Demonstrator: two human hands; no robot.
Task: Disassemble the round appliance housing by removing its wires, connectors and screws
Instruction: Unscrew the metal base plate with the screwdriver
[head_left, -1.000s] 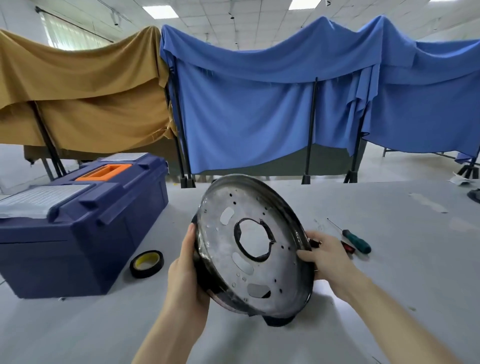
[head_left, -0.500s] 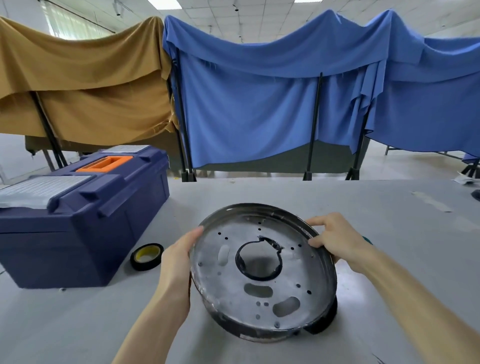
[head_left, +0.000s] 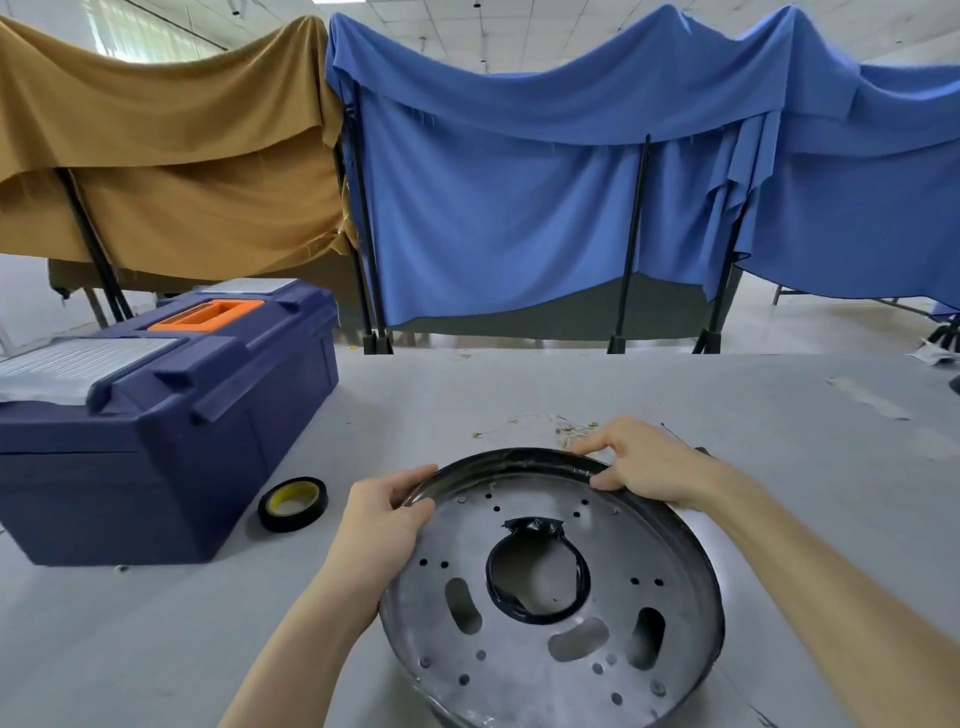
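Note:
The round metal housing (head_left: 550, 587) lies nearly flat on the grey table (head_left: 519, 395), its perforated grey face up, with a central hole ringed in black tape. My left hand (head_left: 384, 525) grips its left rim, thumb on the top face. At the far rim, my right hand (head_left: 644, 462) holds the edge with fingers curled over it. A tangle of thin wires with small connectors (head_left: 545, 426) lies on the table just beyond the housing.
A dark blue toolbox (head_left: 166, 415) with an orange handle stands at the left. A roll of black tape (head_left: 293, 503) lies between it and the housing. Brown and blue cloths hang on frames behind the table. A dark tool tip (head_left: 698, 451) shows past my right hand.
The housing went from tilted upright, facing me, down to nearly flat on the table. My right hand slid from its right edge to the far rim. The view tilted down.

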